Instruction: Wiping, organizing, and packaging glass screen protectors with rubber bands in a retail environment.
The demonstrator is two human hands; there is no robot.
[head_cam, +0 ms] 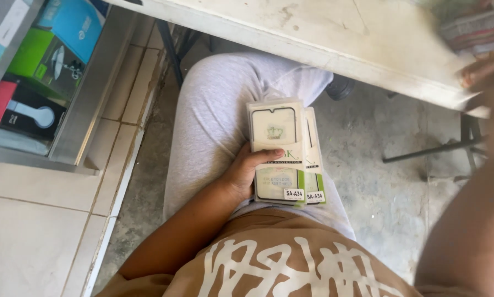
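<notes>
1. On the lap, over a grey-trousered thigh, the left hand (241, 173) grips a stack of flat clear packets (282, 151), fingers closed around its left edge, thumb across the front.
2. The stack is fanned slightly; a second packet shows at its right side, with small white labels at the lower corners and green strips beside them.
3. The white surface (313, 38) edge runs diagonally above the knee, with open concrete floor (379, 165) beneath.
4. The right hand (486, 77) is blurred at the surface's edge; its fingers' state cannot be told.
5. Coloured boxes (37, 66) sit in a glass case at left.
</notes>
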